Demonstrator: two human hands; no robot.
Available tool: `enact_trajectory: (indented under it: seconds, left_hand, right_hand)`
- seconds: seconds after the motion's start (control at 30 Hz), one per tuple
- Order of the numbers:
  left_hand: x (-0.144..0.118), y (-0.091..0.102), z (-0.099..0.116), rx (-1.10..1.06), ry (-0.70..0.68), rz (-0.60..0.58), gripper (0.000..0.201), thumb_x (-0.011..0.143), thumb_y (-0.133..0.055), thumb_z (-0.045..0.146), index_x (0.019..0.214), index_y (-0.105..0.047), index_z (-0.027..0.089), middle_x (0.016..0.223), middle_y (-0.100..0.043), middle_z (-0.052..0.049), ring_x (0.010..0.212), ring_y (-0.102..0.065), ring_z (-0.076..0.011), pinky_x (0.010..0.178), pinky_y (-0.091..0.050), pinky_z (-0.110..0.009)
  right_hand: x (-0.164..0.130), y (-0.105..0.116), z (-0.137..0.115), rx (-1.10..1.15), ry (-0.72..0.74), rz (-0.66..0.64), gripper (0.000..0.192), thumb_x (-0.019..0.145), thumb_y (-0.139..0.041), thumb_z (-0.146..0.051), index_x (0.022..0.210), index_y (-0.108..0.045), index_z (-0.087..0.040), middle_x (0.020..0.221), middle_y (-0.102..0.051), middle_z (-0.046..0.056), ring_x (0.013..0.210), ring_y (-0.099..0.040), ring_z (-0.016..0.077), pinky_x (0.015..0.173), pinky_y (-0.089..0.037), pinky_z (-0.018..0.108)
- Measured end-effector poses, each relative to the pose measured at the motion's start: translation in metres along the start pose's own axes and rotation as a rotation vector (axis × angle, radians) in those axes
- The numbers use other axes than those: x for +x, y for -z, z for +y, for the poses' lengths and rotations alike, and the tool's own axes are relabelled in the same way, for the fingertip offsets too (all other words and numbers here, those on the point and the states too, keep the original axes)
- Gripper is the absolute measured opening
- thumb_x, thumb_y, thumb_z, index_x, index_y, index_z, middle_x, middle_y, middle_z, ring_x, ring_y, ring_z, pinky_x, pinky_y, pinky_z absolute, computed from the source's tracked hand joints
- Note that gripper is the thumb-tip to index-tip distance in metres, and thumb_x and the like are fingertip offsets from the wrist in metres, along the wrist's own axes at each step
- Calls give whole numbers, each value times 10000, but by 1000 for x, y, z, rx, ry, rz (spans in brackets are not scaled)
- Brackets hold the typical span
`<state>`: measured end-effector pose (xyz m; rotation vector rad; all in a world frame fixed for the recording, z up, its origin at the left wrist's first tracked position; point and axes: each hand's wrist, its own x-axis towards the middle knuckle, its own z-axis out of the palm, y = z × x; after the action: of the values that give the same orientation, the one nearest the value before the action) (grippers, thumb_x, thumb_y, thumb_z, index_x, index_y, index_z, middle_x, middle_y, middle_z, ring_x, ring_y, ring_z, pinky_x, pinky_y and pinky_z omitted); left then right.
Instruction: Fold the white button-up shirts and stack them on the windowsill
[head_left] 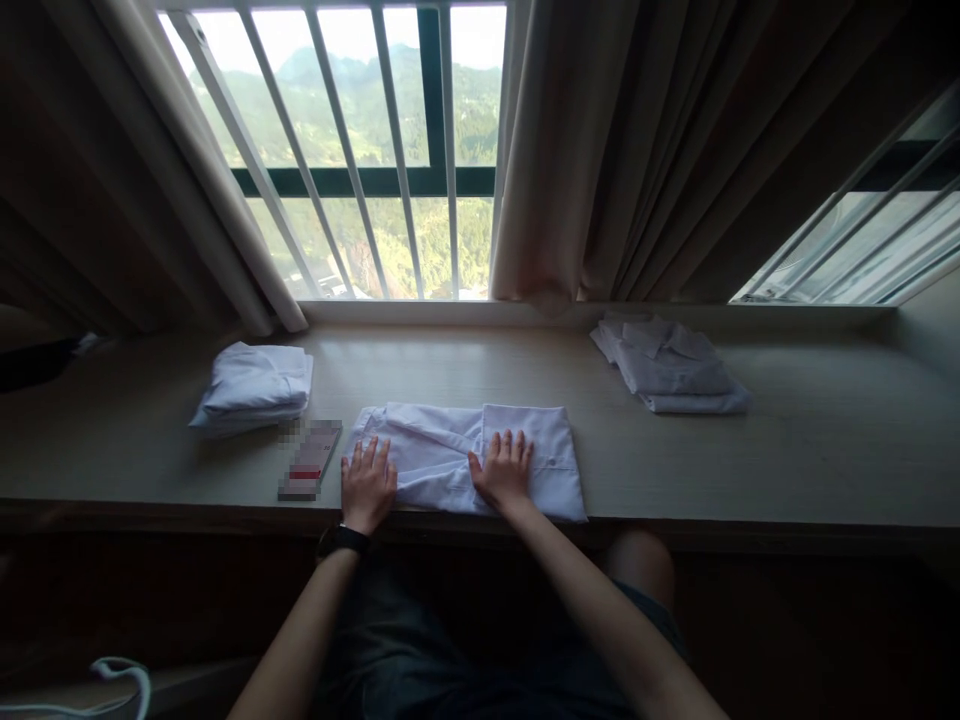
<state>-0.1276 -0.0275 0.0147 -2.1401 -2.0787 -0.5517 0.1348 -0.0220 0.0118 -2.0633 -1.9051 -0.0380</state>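
Note:
A white shirt (435,455), folded into a long flat bundle, lies along the front edge of the desk. My left hand (367,485) rests flat on its left end, fingers spread. On the right part of the cloth, where a folded section overlaps the rest, my right hand (506,470) presses down with fingers stretched out. Neither hand grips anything. Just left of my left hand is a flat, partly blurred box or phone-like object (322,455) with a red mark.
A folded white stack of cloth (259,385) sits at the left, and folded white shirts (671,365) lie at the back right of the desk (825,450). Behind stand a barred window (390,180) and grey curtains (600,150). A white cable (124,670) shows lower left.

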Motion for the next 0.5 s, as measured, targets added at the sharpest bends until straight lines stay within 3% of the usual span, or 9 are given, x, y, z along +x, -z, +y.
enact_trajectory:
  seconds: [0.13, 0.3, 0.5]
  left_hand:
    - [-15, -20, 3, 20, -22, -56, 530, 966, -386, 304, 1481, -493, 233, 1571, -408, -81, 1494, -257, -334, 1209, -152, -569]
    - [-19, -27, 2, 39, -17, -27, 527, 966, -383, 305, 1476, -500, 242, 1571, -407, -71, 1493, -263, -324, 1216, -139, -560]
    - [-18, -23, 2, 12, -6, -29, 532, 952, -401, 303, 1471, -506, 249, 1564, -416, -76, 1484, -277, -330, 1212, -148, -573]
  right_hand:
    - [3, -12, -17, 7, -62, -79, 729, 925, -478, -464, 1464, -434, 23, 1547, -341, 287, 1468, -238, 429, 1185, -55, 607]
    - [-1, -16, -2, -1, 11, -91, 589, 986, -355, -344, 1465, -449, -14, 1558, -369, 220, 1488, -254, 325, 1216, -61, 524]
    - [5, -4, -9, -96, 33, -175, 536, 949, -421, -242, 1409, -493, 24, 1476, -430, 316, 1402, -361, 425, 1125, -201, 643]
